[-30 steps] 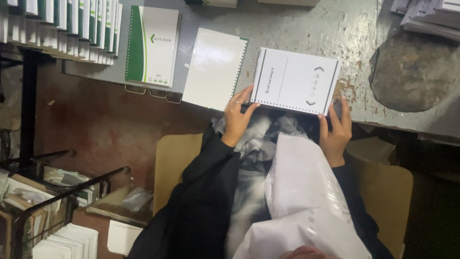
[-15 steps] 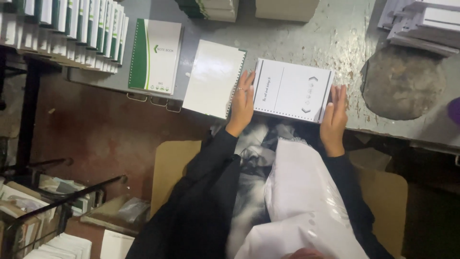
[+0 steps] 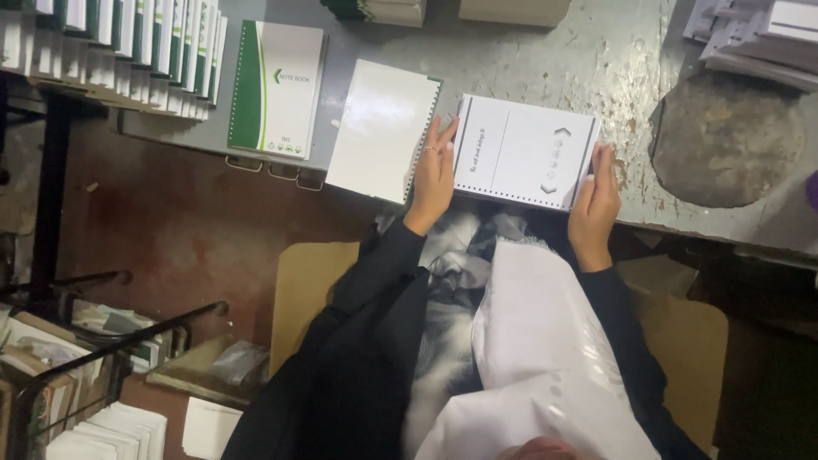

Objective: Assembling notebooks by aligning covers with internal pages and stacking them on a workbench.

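The white printed sheet stack (image 3: 526, 152), punched with a row of small holes along its near and left edges, lies flat on the grey worktop (image 3: 528, 51) right at the near edge, so both forearms can reach it from the lap. The left hand (image 3: 433, 175) presses flat against the stack's left edge and the right hand (image 3: 594, 198) against its right edge, fingers straight; neither grip is closed around anything, and the pages look squeezed between the palms, probably to square them up.

Just left of the stack, touching the left hand's outer side, a white-covered spiral notebook (image 3: 379, 128) overhangs the worktop's near edge. Further left of the stack lies a green-and-white notebook (image 3: 277, 85), and beyond that a row of upright notebooks (image 3: 111, 43). Right of the stack a round worn patch (image 3: 724, 140) marks the surface, with paper piles (image 3: 758, 38) past it. The bare worktop beyond the stack's far edge leaves room to slide it forward.
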